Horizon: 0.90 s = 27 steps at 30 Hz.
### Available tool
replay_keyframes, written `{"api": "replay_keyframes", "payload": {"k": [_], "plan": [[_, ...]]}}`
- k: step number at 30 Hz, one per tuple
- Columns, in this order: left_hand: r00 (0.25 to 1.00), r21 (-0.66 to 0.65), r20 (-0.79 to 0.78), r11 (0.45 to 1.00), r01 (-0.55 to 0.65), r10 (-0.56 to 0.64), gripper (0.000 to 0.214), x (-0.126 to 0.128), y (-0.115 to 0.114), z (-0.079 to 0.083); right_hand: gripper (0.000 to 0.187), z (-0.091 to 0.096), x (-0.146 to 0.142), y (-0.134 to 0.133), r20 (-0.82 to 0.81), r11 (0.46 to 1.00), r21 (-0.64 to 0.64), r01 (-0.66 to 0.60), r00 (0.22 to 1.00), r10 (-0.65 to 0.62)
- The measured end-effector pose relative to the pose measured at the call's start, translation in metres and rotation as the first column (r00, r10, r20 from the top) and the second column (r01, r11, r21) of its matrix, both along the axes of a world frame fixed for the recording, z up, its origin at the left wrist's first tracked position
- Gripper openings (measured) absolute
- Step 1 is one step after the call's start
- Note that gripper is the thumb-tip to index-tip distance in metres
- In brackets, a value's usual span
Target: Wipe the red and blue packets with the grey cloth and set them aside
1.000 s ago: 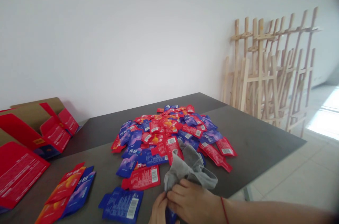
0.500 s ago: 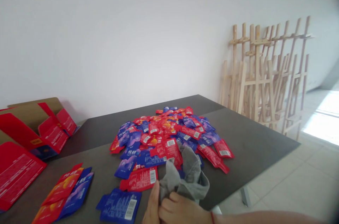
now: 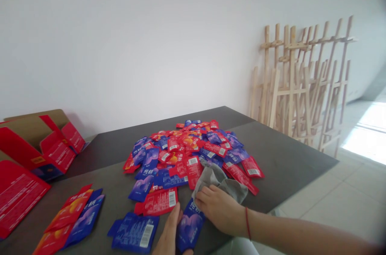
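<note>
Low in the view, my left hand (image 3: 169, 233) holds a blue sachet (image 3: 191, 227) by its left and lower edges, fingers along one side and a fingertip at the bottom. My right hand (image 3: 221, 211), a red string on its wrist, is closed on a crumpled grey cloth (image 3: 211, 176). The cloth lies over the top end of that sachet and partly covers the near side of a pile of red and blue sachets (image 3: 183, 142). Left of my left hand, a blue sachet lies with its barcode up (image 3: 134, 233), near a red one (image 3: 158, 202).
Overlapping red and blue sachets (image 3: 68, 219) lie at the front left. An opened red cardboard box (image 3: 39, 142) stands behind them, by the white wall. The dark table (image 3: 280, 158) ends at the right, and wooden easels (image 3: 291, 86) lean beyond it.
My right hand has moved right and up with the cloth, which was bunched between both hands. The blue sachet in my left hand now shows.
</note>
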<state>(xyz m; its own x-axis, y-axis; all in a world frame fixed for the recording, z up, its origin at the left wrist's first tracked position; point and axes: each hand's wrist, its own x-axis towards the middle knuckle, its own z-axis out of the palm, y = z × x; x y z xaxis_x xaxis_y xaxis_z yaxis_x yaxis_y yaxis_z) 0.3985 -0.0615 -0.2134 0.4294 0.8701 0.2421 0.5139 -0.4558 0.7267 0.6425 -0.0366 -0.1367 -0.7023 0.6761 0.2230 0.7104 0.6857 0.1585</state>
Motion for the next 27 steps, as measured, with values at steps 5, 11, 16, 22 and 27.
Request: {"api": "replay_keyframes", "payload": {"k": [5,11,16,22,27], "plan": [[0.996,0.181,-0.086,0.983,-0.017,0.033,0.084,0.006,0.026,0.011,0.017,0.002,-0.028,0.016,-0.024,0.996,0.052,-0.070,0.997,0.072],[0.988,0.181,-0.153,0.983,0.025,0.003,0.092,0.004,0.044,0.008,0.022,-0.002,-0.025,0.025,-0.041,0.967,0.051,-0.249,0.967,0.251],[0.983,0.141,-0.181,0.990,0.008,0.018,0.087,-0.006,0.052,0.012,0.019,-0.003,0.005,0.047,0.002,0.998,0.003,-0.070,0.998,0.070],[0.956,-0.007,-0.293,1.000,-0.003,0.001,0.087,0.008,0.075,0.052,0.021,-0.003,-0.024,0.058,-0.012,0.994,0.043,-0.103,0.995,0.103],[0.929,-0.123,-0.369,0.990,-0.070,0.020,0.093,0.021,0.079,0.077,0.027,-0.011,-0.033,0.056,-0.062,0.982,0.085,-0.167,0.983,0.173]]}}
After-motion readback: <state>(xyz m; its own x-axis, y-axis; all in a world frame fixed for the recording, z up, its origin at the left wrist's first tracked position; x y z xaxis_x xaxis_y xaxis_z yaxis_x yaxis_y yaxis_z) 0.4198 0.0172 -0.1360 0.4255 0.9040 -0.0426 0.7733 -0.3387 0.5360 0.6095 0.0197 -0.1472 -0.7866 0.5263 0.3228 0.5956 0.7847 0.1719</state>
